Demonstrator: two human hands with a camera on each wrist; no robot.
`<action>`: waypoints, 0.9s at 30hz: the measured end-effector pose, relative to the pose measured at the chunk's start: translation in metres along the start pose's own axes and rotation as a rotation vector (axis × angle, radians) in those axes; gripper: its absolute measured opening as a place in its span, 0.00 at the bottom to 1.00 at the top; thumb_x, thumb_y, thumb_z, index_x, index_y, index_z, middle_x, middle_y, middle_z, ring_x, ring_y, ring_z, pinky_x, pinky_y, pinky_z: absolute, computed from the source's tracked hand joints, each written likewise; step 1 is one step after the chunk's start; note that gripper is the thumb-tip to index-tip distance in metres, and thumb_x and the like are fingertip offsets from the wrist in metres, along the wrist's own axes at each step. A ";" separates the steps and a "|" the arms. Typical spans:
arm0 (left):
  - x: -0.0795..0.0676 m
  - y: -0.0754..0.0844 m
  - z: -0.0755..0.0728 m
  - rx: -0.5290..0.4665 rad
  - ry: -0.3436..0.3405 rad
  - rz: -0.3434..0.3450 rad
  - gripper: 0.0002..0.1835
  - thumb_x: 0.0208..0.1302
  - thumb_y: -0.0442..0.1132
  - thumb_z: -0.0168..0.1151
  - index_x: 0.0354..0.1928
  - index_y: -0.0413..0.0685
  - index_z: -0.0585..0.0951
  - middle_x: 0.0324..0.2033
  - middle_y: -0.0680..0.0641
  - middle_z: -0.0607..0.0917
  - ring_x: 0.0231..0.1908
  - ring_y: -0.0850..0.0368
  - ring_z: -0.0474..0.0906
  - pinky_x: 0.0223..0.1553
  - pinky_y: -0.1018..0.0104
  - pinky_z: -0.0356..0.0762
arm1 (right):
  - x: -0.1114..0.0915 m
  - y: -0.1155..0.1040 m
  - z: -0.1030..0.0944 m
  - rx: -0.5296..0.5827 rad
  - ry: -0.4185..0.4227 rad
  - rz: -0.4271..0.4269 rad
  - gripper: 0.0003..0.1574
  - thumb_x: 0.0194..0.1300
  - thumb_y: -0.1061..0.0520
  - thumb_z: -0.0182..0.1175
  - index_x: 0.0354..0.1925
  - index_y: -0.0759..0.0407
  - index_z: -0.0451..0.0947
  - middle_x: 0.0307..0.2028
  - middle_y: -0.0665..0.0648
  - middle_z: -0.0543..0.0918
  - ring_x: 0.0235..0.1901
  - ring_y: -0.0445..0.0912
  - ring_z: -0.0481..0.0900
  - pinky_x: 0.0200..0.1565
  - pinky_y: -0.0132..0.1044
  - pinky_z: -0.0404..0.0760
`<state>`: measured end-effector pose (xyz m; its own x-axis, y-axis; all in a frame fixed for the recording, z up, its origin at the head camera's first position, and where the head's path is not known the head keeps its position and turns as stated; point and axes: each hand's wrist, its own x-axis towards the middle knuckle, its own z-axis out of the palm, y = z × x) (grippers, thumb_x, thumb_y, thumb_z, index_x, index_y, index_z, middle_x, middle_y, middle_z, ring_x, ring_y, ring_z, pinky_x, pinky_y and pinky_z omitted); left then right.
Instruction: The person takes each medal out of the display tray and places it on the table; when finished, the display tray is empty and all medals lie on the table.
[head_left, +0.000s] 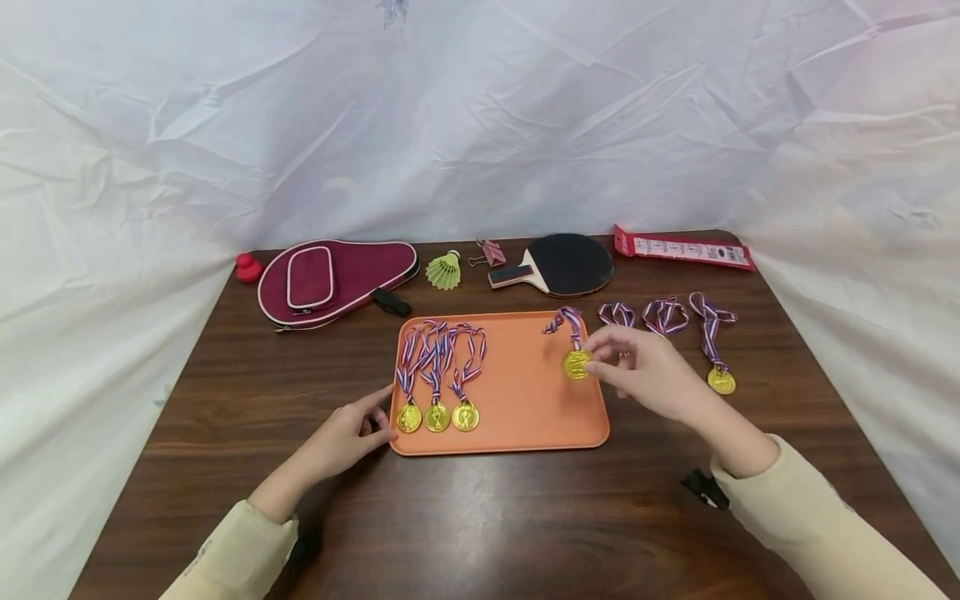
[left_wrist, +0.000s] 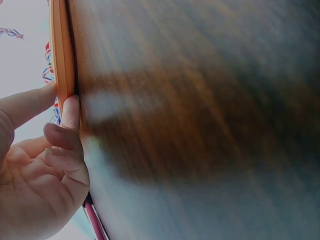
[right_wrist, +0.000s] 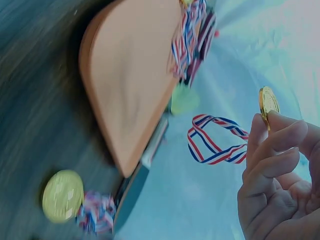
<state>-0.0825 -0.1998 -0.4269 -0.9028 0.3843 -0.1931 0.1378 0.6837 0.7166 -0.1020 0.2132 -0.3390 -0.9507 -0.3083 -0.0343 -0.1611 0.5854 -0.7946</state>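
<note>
One maroon paddle case [head_left: 356, 268] lies near the far left corner of a wood-grained table [head_left: 300, 367] as a person's left hand [head_left: 348, 435] pinches an orange tray [head_left: 517, 408] by its left edge, close to the near left corner. Three gold-coloured medals [head_left: 437, 417] rest side by side inside that corner, their striped ribbons [head_left: 437, 375] laid toward the tray's far edge. Beyond that edge sit a yellow-green shuttlecock [head_left: 444, 271], a pink binder clip [head_left: 492, 252] and a black-faced table-tennis paddle [head_left: 572, 265]. A fourth medal [head_left: 576, 364] is held over the tray's right side, pinched between thumb and fingertip of the right hand [head_left: 645, 367], its ribbon looping free. The disc looks light, stiff and smooth enough to slip, making its rim probably the surest hold; the soft ribbon could drag or tangle. Past the tray's right edge lie two more ribbons [head_left: 667, 302] and, nearest the table's right edge, another medal [head_left: 722, 381].
</note>
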 end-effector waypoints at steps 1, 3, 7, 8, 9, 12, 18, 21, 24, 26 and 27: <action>0.000 0.000 0.000 0.000 -0.002 0.000 0.36 0.55 0.42 0.63 0.65 0.45 0.61 0.27 0.53 0.74 0.19 0.60 0.67 0.19 0.69 0.65 | -0.003 0.001 -0.005 -0.008 0.015 0.001 0.12 0.55 0.49 0.63 0.39 0.46 0.75 0.31 0.49 0.80 0.16 0.48 0.73 0.18 0.38 0.72; -0.001 0.001 0.000 0.000 -0.005 -0.004 0.36 0.55 0.42 0.63 0.65 0.46 0.61 0.27 0.53 0.74 0.20 0.60 0.67 0.19 0.70 0.65 | -0.009 0.004 -0.015 -0.024 0.048 -0.003 0.12 0.55 0.49 0.62 0.40 0.47 0.75 0.31 0.51 0.80 0.16 0.47 0.73 0.18 0.37 0.71; -0.001 0.002 -0.001 0.001 -0.010 -0.008 0.36 0.55 0.42 0.63 0.65 0.46 0.60 0.27 0.53 0.74 0.20 0.59 0.68 0.19 0.69 0.66 | -0.021 0.008 -0.035 -0.065 0.120 0.038 0.14 0.56 0.48 0.62 0.41 0.49 0.75 0.32 0.54 0.79 0.18 0.47 0.75 0.19 0.37 0.72; -0.001 0.002 -0.002 0.001 -0.009 -0.004 0.36 0.55 0.42 0.63 0.65 0.46 0.60 0.27 0.53 0.74 0.20 0.59 0.67 0.19 0.69 0.66 | -0.024 0.008 -0.040 -0.076 0.140 0.056 0.15 0.56 0.47 0.62 0.41 0.49 0.75 0.33 0.54 0.79 0.18 0.47 0.75 0.19 0.37 0.73; -0.001 0.002 -0.002 0.000 -0.007 0.000 0.36 0.55 0.42 0.63 0.65 0.46 0.60 0.27 0.53 0.74 0.20 0.59 0.67 0.19 0.69 0.66 | -0.026 0.009 -0.045 -0.093 0.159 0.077 0.15 0.56 0.47 0.62 0.42 0.48 0.76 0.33 0.54 0.79 0.18 0.47 0.75 0.19 0.38 0.72; -0.001 0.003 -0.003 0.004 -0.006 0.014 0.36 0.55 0.41 0.63 0.65 0.44 0.60 0.27 0.52 0.74 0.20 0.59 0.67 0.19 0.69 0.66 | -0.034 0.014 -0.058 -0.131 0.211 0.128 0.16 0.55 0.45 0.62 0.43 0.46 0.75 0.34 0.53 0.79 0.19 0.46 0.76 0.20 0.38 0.72; -0.001 0.003 -0.003 0.007 -0.002 0.026 0.35 0.56 0.41 0.63 0.64 0.43 0.61 0.27 0.53 0.75 0.20 0.60 0.67 0.20 0.70 0.66 | -0.047 0.033 -0.083 -0.109 0.258 0.153 0.17 0.57 0.50 0.61 0.46 0.51 0.74 0.34 0.50 0.80 0.21 0.45 0.76 0.22 0.36 0.74; -0.002 0.004 -0.002 0.009 0.008 0.052 0.34 0.57 0.39 0.62 0.64 0.41 0.61 0.27 0.53 0.75 0.19 0.62 0.67 0.21 0.70 0.66 | -0.051 0.044 -0.097 -0.072 0.281 0.173 0.18 0.58 0.52 0.60 0.47 0.54 0.74 0.33 0.46 0.80 0.19 0.45 0.75 0.22 0.35 0.74; -0.003 0.003 -0.001 0.015 0.017 0.073 0.33 0.57 0.38 0.61 0.64 0.40 0.61 0.27 0.54 0.75 0.19 0.63 0.67 0.21 0.70 0.66 | -0.053 0.054 -0.113 -0.057 0.309 0.214 0.19 0.58 0.51 0.60 0.48 0.55 0.73 0.32 0.40 0.79 0.19 0.43 0.74 0.21 0.33 0.73; -0.002 0.003 -0.001 0.014 0.019 0.078 0.33 0.57 0.38 0.62 0.64 0.40 0.61 0.27 0.54 0.75 0.19 0.63 0.67 0.21 0.70 0.66 | -0.054 0.062 -0.123 -0.059 0.324 0.252 0.21 0.58 0.50 0.60 0.49 0.54 0.72 0.31 0.37 0.78 0.20 0.42 0.74 0.22 0.33 0.72; -0.002 0.003 0.000 0.014 0.019 0.079 0.33 0.57 0.38 0.62 0.64 0.40 0.61 0.27 0.54 0.75 0.19 0.63 0.67 0.21 0.70 0.66 | -0.056 0.067 -0.128 -0.063 0.327 0.275 0.22 0.58 0.48 0.59 0.50 0.54 0.72 0.31 0.36 0.77 0.20 0.41 0.74 0.22 0.33 0.72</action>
<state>-0.0802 -0.1991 -0.4241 -0.8963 0.4257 -0.1240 0.2143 0.6607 0.7194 -0.0939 0.3653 -0.3123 -0.9929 0.1131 -0.0376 0.1034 0.6607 -0.7435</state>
